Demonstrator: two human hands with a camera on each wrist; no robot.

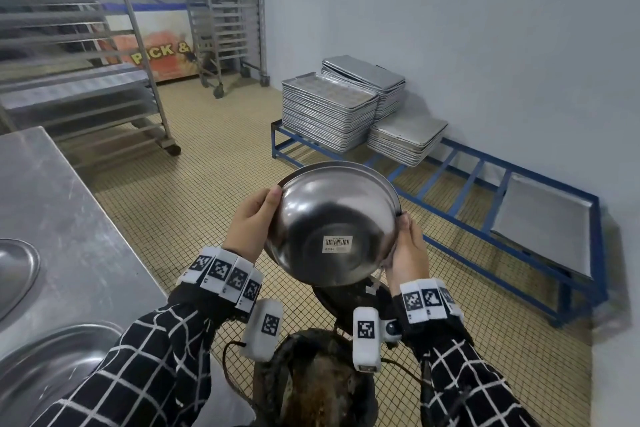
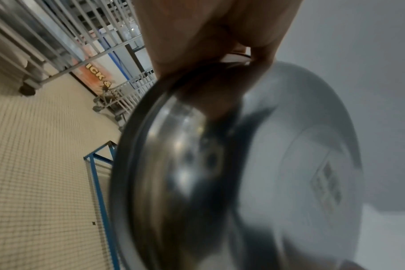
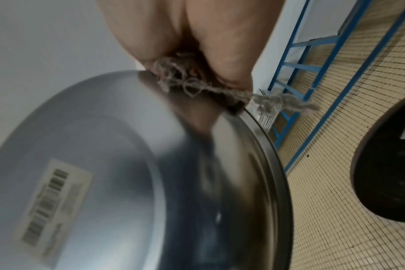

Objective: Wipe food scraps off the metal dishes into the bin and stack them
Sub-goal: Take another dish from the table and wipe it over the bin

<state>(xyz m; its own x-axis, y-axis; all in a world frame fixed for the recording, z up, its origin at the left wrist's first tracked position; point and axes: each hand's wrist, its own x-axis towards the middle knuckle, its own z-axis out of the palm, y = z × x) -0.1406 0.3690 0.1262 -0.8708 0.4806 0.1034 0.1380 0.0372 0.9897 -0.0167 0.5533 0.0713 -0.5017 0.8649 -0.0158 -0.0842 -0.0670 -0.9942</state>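
bowl point(image 1: 332, 225): tilted above bin point(image 1: 311, 381), underside facing up; left hand point(image 1: 251, 222) grips rim; right hand point(image 1: 407, 250) clamps frayed cloth point(image 3: 185, 85) against rim.

Floor point(image 1: 214, 184): small beige square tiles throughout. Wall point(image 1: 450, 10) at 1 to 3 o'clock: plain pale grey. Low blue frame point(image 1: 460, 180) runs along the wall's foot. On it at 12 o'clock, three stacks of metal trays point(image 1: 329, 111); one single tray point(image 1: 543, 222) lies on its 3 o'clock end. Two wheeled metal racks: one point(image 1: 86, 45) at 10 o'clock holding trays on its lower runners, one point(image 1: 225, 10) at 11 o'clock. Behind them, an orange sign point(image 1: 156, 52) reading "PICK &". Steel bench point(image 1: 69, 211) at 9 o'clock. Lighting even and dim.
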